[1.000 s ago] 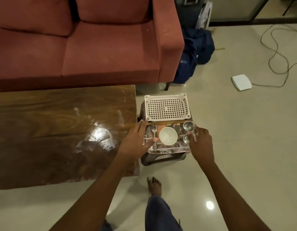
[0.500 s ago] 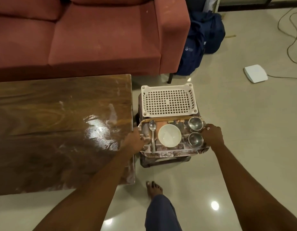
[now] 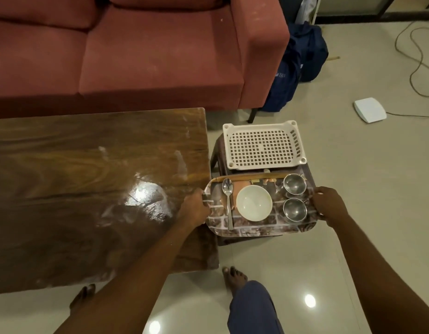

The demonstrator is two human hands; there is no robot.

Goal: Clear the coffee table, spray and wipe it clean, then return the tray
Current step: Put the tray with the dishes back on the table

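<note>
The left hand (image 3: pixel 196 208) and right hand (image 3: pixel 329 206) each curl round a short end of the brick-patterned rectangular tray (image 3: pixel 257 227). It is at three o'clock from the glossy brown wooden surface (image 3: pixel 88 189), just beside it.

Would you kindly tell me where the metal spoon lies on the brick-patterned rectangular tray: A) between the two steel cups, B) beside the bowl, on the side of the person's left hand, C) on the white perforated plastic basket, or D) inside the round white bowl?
B: the metal spoon lies flat on the brick-patterned rectangular tray, beside the round white bowl, on the side that the left hand grips.
</note>
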